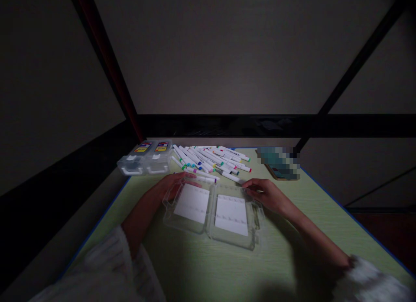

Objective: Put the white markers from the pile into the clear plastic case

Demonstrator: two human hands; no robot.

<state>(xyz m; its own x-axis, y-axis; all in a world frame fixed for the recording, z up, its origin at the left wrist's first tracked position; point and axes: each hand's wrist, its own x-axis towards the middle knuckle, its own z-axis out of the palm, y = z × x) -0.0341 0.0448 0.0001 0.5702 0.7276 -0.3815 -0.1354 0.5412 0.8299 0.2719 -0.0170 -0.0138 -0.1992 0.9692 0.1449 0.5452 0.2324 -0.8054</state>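
A clear plastic case (pixel 212 213) lies spread flat on the green table (pixel 201 267), both halves lined with white inserts. My left hand (pixel 172 187) rests on the far left corner of the case, fingers curled against its rim. My right hand (pixel 264 193) touches the far right corner, fingers stretched toward the pile of markers (pixel 211 161). The markers are white with coloured caps and lie in a loose heap just beyond the case.
Two closed clear cases (pixel 146 159) with coloured labels stand at the far left of the table. A blurred-out object (pixel 279 162) lies at the far right. A dark rail runs behind the table; the table has a blue edge.
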